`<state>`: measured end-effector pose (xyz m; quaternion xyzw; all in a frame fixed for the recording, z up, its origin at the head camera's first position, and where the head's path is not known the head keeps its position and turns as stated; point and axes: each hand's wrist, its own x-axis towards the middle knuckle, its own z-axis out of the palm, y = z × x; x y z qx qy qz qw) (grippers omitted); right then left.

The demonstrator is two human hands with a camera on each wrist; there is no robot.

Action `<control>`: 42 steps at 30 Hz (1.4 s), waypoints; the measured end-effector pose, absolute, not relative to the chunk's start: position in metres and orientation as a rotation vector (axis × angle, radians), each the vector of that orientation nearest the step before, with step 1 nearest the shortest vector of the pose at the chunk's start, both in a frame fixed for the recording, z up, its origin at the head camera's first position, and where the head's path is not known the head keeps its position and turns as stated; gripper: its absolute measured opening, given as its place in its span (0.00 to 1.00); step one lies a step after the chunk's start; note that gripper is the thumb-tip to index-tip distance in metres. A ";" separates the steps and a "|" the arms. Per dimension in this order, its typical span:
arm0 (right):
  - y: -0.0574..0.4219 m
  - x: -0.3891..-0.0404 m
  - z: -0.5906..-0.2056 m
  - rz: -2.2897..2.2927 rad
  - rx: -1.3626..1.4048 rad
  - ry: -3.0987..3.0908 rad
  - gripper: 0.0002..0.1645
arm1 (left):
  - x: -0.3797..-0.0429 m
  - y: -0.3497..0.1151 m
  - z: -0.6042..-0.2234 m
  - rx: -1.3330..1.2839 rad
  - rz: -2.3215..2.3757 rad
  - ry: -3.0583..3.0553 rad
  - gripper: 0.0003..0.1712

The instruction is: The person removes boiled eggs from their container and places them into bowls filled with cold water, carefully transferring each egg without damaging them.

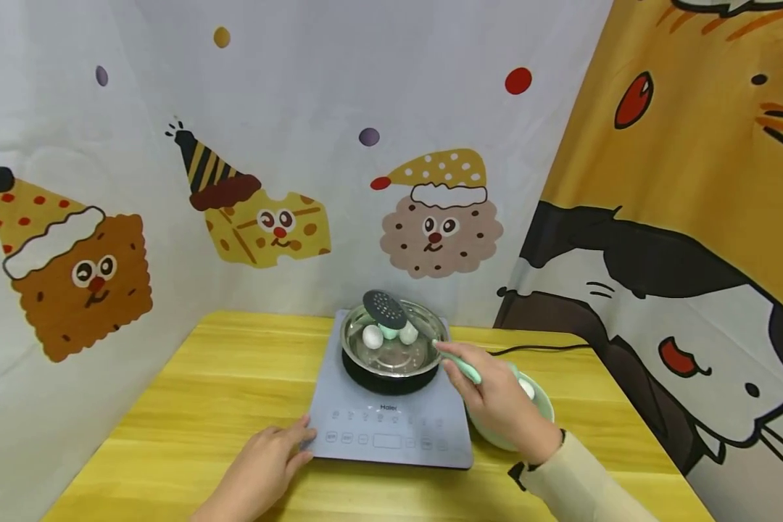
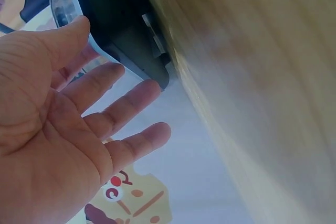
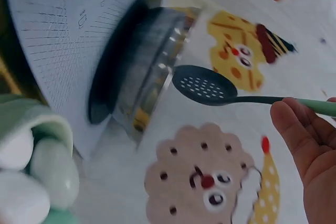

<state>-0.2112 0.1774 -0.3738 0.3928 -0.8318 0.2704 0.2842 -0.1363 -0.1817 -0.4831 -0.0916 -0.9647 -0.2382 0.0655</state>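
My right hand (image 1: 499, 399) grips the light green handle of a slotted spoon (image 1: 385, 309), whose dark perforated head is raised over a steel pot (image 1: 399, 357). Inside the pot are two white eggs (image 1: 373, 336) and a pale green egg (image 1: 388, 333), partly hidden by the spoon. The right wrist view shows the spoon head (image 3: 205, 84) with nothing on it. Under the pot is a grey induction cooktop (image 1: 391, 446). At its front left edge are the fingertips of my left hand (image 1: 257, 464), fingers spread and fairly straight in the left wrist view.
Right of the cooktop, a pale green bowl (image 1: 543, 406) stands partly behind my right hand. It holds white eggs (image 3: 21, 198) and green eggs (image 3: 55, 171). A black cord (image 1: 541, 348) runs along the back of the yellow wooden table (image 1: 235, 370), below a printed cloth backdrop (image 1: 287, 109).
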 end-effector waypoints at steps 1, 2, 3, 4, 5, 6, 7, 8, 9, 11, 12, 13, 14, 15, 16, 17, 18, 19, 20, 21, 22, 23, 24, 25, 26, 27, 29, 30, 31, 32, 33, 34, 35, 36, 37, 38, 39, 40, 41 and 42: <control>0.173 -0.215 -0.376 0.688 1.068 -2.252 0.25 | -0.137 -0.181 -0.483 -0.280 -0.719 -2.911 0.18; 0.170 -0.218 -0.378 0.657 1.083 -2.276 0.25 | -0.138 -0.180 -0.482 -0.286 -0.720 -2.910 0.19; 0.168 -0.220 -0.380 0.633 1.097 -2.292 0.25 | -0.139 -0.179 -0.482 -0.293 -0.719 -2.909 0.19; 0.167 -0.222 -0.382 0.612 1.109 -2.299 0.25 | -0.139 -0.178 -0.482 -0.300 -0.720 -2.909 0.19; 0.166 -0.224 -0.384 0.596 1.117 -2.302 0.24 | -0.140 -0.178 -0.482 -0.305 -0.718 -2.908 0.19; 0.166 -0.224 -0.385 0.587 1.123 -2.307 0.23 | -0.140 -0.178 -0.481 -0.309 -0.714 -2.906 0.19; 0.166 -0.225 -0.387 0.587 1.127 -2.312 0.22 | -0.140 -0.178 -0.481 -0.312 -0.710 -2.902 0.19; 0.166 -0.225 -0.388 0.590 1.123 -2.323 0.22 | -0.140 -0.178 -0.481 -0.314 -0.705 -2.897 0.19; 0.167 -0.224 -0.388 0.603 1.117 -2.338 0.21 | -0.140 -0.178 -0.481 -0.314 -0.700 -2.895 0.19; 0.168 -0.222 -0.389 0.647 1.100 -2.372 0.20 | -0.140 -0.180 -0.482 -0.312 -0.698 -2.892 0.19; 0.169 -0.220 -0.389 0.676 1.091 -2.389 0.20 | -0.140 -0.180 -0.482 -0.309 -0.700 -2.892 0.19; 0.170 -0.217 -0.390 0.706 1.086 -2.399 0.19 | -0.140 -0.181 -0.482 -0.306 -0.702 -2.897 0.19; 0.171 -0.215 -0.391 0.732 1.081 -2.401 0.19 | -0.140 -0.182 -0.482 -0.302 -0.707 -2.903 0.19; 0.172 -0.211 -0.391 0.759 1.082 -2.397 0.19 | -0.140 -0.182 -0.482 -0.298 -0.711 -2.910 0.19; 0.174 -0.208 -0.393 0.769 1.085 -2.379 0.19 | -0.140 -0.182 -0.482 -0.295 -0.714 -2.914 0.19; 0.175 -0.205 -0.394 0.782 1.096 -2.358 0.19 | -0.140 -0.183 -0.482 -0.291 -0.717 -2.918 0.19; 0.177 -0.201 -0.396 0.790 1.102 -2.342 0.19 | -0.140 -0.183 -0.482 -0.289 -0.718 -2.921 0.19; 0.179 -0.198 -0.397 0.795 1.114 -2.318 0.20 | -0.140 -0.183 -0.482 -0.287 -0.718 -2.922 0.19; 0.182 -0.195 -0.399 0.781 1.120 -2.286 0.20 | -0.140 -0.183 -0.482 -0.285 -0.716 -2.922 0.19; 0.184 -0.191 -0.400 0.763 1.115 -2.253 0.20 | -0.140 -0.183 -0.482 -0.284 -0.714 -2.921 0.19; 0.187 -0.190 -0.402 0.745 1.119 -2.208 0.19 | -0.140 -0.183 -0.482 -0.288 -0.711 -2.918 0.19; 0.189 -0.188 -0.402 0.749 1.131 -2.166 0.17 | -0.141 -0.183 -0.482 -0.288 -0.713 -2.918 0.19; 0.192 -0.186 -0.403 0.752 1.140 -2.122 0.16 | -0.141 -0.183 -0.481 -0.287 -0.715 -2.920 0.19; 0.194 -0.186 -0.404 0.758 1.156 -2.072 0.15 | -0.140 -0.183 -0.481 -0.286 -0.716 -2.919 0.19; 0.196 -0.186 -0.405 0.767 1.171 -2.026 0.15 | -0.140 -0.183 -0.482 -0.285 -0.719 -2.920 0.19; 0.197 -0.186 -0.406 0.797 1.192 -1.994 0.14 | -0.140 -0.184 -0.482 -0.286 -0.720 -2.919 0.19; 0.200 -0.186 -0.407 0.878 1.236 -1.969 0.15 | -0.141 -0.185 -0.482 -0.284 -0.726 -2.920 0.19; 0.201 -0.186 -0.407 0.917 1.239 -1.977 0.16 | -0.141 -0.185 -0.482 -0.284 -0.723 -2.920 0.19; 0.202 -0.186 -0.408 0.959 1.232 -1.996 0.18 | -0.141 -0.185 -0.482 -0.283 -0.723 -2.919 0.19; 0.203 -0.186 -0.408 1.006 1.215 -2.023 0.20 | -0.141 -0.185 -0.482 -0.285 -0.721 -2.919 0.19; 0.204 -0.186 -0.409 1.062 1.189 -2.056 0.21 | -0.142 -0.185 -0.482 -0.287 -0.718 -2.917 0.19; 0.205 -0.187 -0.409 1.131 1.154 -2.095 0.21 | -0.142 -0.185 -0.482 -0.288 -0.721 -2.916 0.19; 0.206 -0.187 -0.410 1.220 1.117 -2.132 0.21 | -0.142 -0.185 -0.482 -0.289 -0.721 -2.913 0.19; 0.206 -0.187 -0.411 1.312 1.071 -2.162 0.19 | -0.142 -0.185 -0.482 -0.288 -0.720 -2.912 0.19; 0.206 -0.188 -0.412 1.417 1.005 -2.189 0.18 | -0.143 -0.185 -0.483 -0.288 -0.722 -2.910 0.19; 0.206 -0.189 -0.412 1.538 0.924 -2.209 0.16 | -0.143 -0.184 -0.483 -0.289 -0.720 -2.909 0.19; 0.205 -0.190 -0.413 1.664 0.826 -2.217 0.16 | -0.143 -0.184 -0.483 -0.288 -0.723 -2.909 0.19; 0.204 -0.192 -0.413 1.793 0.714 -2.212 0.17 | -0.144 -0.184 -0.483 -0.287 -0.728 -2.909 0.19; 0.203 -0.193 -0.413 1.914 0.598 -2.193 0.20 | -0.144 -0.184 -0.483 -0.287 -0.727 -2.909 0.19; 0.202 -0.195 -0.412 2.014 0.475 -2.169 0.23 | -0.144 -0.184 -0.483 -0.288 -0.729 -2.910 0.19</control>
